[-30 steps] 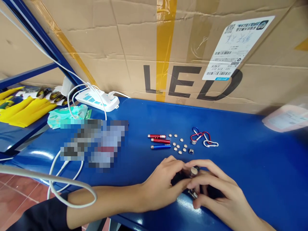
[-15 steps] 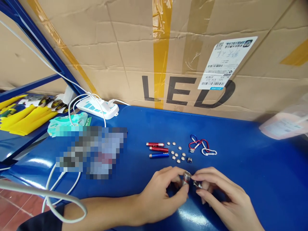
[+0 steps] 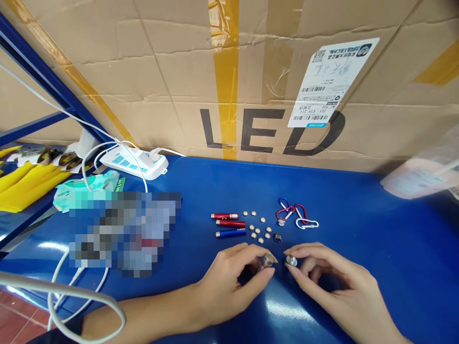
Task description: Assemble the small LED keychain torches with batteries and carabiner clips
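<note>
My left hand [image 3: 234,279] pinches a small torch body [image 3: 266,261] with a silver open end, low over the blue table [image 3: 358,239]. My right hand [image 3: 332,282] pinches a small silver end cap [image 3: 290,261], a short gap to the right of the torch body. Just beyond my hands lie two red mini torches [image 3: 225,216] and a blue mini torch [image 3: 231,232], several button cells [image 3: 258,227], a small dark cap [image 3: 277,237] and three carabiner clips [image 3: 294,216].
A large cardboard box [image 3: 251,81] printed LED stands along the back of the table. A white power strip [image 3: 138,163] with white cables sits at the back left. A pixelated patch [image 3: 124,234] lies left of centre. A plastic bag [image 3: 419,177] is at the right.
My hands were joined around the torch; now they have drawn apart, the cap in the right hand off the body in the left. The view has shifted slightly.
</note>
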`<state>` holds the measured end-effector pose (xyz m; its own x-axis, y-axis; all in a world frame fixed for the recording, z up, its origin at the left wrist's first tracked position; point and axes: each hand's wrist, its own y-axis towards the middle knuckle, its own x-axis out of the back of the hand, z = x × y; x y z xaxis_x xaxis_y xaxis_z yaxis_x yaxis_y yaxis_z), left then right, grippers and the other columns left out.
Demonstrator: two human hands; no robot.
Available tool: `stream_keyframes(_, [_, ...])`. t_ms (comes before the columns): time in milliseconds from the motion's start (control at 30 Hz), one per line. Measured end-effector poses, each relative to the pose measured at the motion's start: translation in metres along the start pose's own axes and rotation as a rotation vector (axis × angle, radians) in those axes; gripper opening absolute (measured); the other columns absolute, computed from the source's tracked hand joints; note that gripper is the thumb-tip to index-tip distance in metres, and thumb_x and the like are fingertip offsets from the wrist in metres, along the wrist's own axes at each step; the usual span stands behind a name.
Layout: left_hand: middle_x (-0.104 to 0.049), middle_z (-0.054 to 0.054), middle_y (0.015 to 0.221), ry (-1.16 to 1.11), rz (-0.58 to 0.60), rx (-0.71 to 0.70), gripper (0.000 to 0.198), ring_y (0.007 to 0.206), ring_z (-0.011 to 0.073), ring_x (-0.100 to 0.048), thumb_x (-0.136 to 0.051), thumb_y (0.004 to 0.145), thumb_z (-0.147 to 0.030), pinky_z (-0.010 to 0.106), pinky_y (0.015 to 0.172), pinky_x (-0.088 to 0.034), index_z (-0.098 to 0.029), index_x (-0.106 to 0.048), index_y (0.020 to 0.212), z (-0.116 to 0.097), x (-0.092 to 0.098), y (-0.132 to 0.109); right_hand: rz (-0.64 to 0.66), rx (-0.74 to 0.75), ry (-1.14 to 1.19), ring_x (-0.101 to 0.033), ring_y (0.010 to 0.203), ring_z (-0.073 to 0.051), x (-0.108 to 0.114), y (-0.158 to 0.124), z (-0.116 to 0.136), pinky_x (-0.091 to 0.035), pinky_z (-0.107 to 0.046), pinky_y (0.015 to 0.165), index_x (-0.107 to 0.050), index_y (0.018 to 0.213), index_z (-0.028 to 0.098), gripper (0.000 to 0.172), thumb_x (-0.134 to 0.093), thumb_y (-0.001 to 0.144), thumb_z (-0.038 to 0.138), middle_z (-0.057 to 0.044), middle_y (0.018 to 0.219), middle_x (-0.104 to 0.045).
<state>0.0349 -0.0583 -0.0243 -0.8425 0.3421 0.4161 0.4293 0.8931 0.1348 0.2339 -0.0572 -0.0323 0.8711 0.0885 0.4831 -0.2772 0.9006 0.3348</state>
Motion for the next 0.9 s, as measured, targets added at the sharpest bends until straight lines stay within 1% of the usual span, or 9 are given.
stream_keyframes(133, [-0.059, 0.002, 0.072, 0.049, 0.028, 0.023, 0.019, 0.059, 0.0108, -0.056, -0.049, 0.09, -0.026, 0.021, 0.057, -0.046, -0.015, -0.062, 0.097, 0.0056, 0.0003, 0.0004, -0.005, 0.04, -0.044, -0.056, 0.05, -0.006, 0.0028, 0.0019, 0.0018, -0.05, -0.015, 0.045, -0.059, 0.094, 0.026, 0.019, -0.06, 0.08, 0.013, 0.002, 0.081, -0.063])
stream_keyframes(200, [-0.059, 0.002, 0.072, 0.062, 0.045, 0.018, 0.022, 0.058, 0.011, -0.055, -0.047, 0.091, -0.028, 0.021, 0.056, -0.046, -0.014, -0.063, 0.097, 0.0059, 0.0008, 0.0008, 0.01, 0.066, -0.066, -0.057, 0.052, -0.006, 0.004, 0.0028, 0.0031, -0.05, -0.016, 0.046, -0.061, 0.093, 0.025, 0.019, -0.06, 0.08, 0.012, 0.001, 0.083, -0.064])
stream_keyframes(300, [-0.059, 0.003, 0.071, 0.091, 0.061, -0.006, 0.024, 0.062, 0.0126, -0.054, -0.045, 0.092, -0.028, 0.022, 0.06, -0.046, -0.015, -0.064, 0.097, 0.0044, 0.0014, 0.0015, 0.024, 0.077, -0.075, -0.058, 0.054, -0.006, 0.0044, 0.0042, 0.0045, -0.05, -0.016, 0.048, -0.063, 0.09, 0.024, 0.016, -0.06, 0.08, 0.012, -0.001, 0.089, -0.065])
stream_keyframes(400, [-0.06, 0.003, 0.07, 0.115, 0.064, -0.048, 0.025, 0.061, 0.0126, -0.052, -0.044, 0.092, -0.028, 0.022, 0.06, -0.045, -0.014, -0.064, 0.096, 0.0026, 0.0016, 0.002, -0.009, 0.071, -0.065, -0.058, 0.053, -0.006, 0.0042, 0.0055, 0.0051, -0.05, -0.017, 0.047, -0.065, 0.088, 0.024, 0.014, -0.061, 0.079, 0.013, -0.001, 0.087, -0.067])
stream_keyframes(533, [-0.061, 0.002, 0.069, 0.124, 0.06, -0.094, 0.024, 0.057, 0.0115, -0.048, -0.044, 0.092, -0.026, 0.022, 0.057, -0.044, -0.014, -0.064, 0.097, 0.001, 0.0016, 0.0023, -0.015, 0.052, -0.059, -0.062, 0.055, -0.01, 0.0053, 0.0069, 0.0063, -0.05, -0.017, 0.044, -0.066, 0.079, 0.022, 0.006, -0.066, 0.076, 0.017, -0.001, 0.08, -0.069])
stream_keyframes(633, [-0.064, 0.004, 0.078, 0.1, 0.066, -0.092, 0.022, 0.064, 0.013, -0.051, -0.044, 0.092, -0.023, 0.023, 0.061, -0.045, -0.015, -0.064, 0.098, 0.0007, 0.001, 0.002, 0.016, 0.041, -0.038, -0.065, 0.06, -0.013, 0.007, 0.0074, 0.0069, -0.052, -0.019, 0.045, -0.067, 0.074, 0.022, 0.001, -0.068, 0.074, 0.021, -0.002, 0.077, -0.07])
stream_keyframes(700, [-0.066, 0.005, 0.082, 0.067, 0.068, -0.081, 0.021, 0.068, 0.0135, -0.053, -0.045, 0.092, -0.021, 0.023, 0.064, -0.046, -0.016, -0.064, 0.098, 0.0007, 0.0, 0.0016, 0.026, 0.052, -0.02, -0.066, 0.063, -0.014, 0.0082, 0.0075, 0.0066, -0.053, -0.02, 0.049, -0.069, 0.073, 0.022, 0.002, -0.068, 0.075, 0.022, -0.003, 0.077, -0.07])
stream_keyframes(767, [-0.066, 0.005, 0.083, 0.046, 0.052, -0.076, 0.018, 0.07, 0.0137, -0.054, -0.048, 0.091, -0.02, 0.024, 0.066, -0.046, -0.015, -0.064, 0.098, 0.0005, -0.0013, 0.0012, 0.015, 0.064, -0.008, -0.065, 0.063, -0.014, 0.0091, 0.0075, 0.0061, -0.054, -0.021, 0.051, -0.07, 0.073, 0.023, 0.002, -0.068, 0.075, 0.022, -0.003, 0.076, -0.068])
stream_keyframes(900, [-0.065, 0.004, 0.081, 0.048, 0.017, -0.085, 0.015, 0.072, 0.0139, -0.054, -0.052, 0.088, -0.017, 0.023, 0.069, -0.045, -0.014, -0.064, 0.097, 0.0002, -0.0034, 0.0011, -0.01, 0.048, 0.012, -0.063, 0.059, -0.012, 0.0091, 0.0076, 0.0059, -0.052, -0.02, 0.049, -0.071, 0.074, 0.023, 0.004, -0.069, 0.074, 0.019, -0.002, 0.072, -0.066])
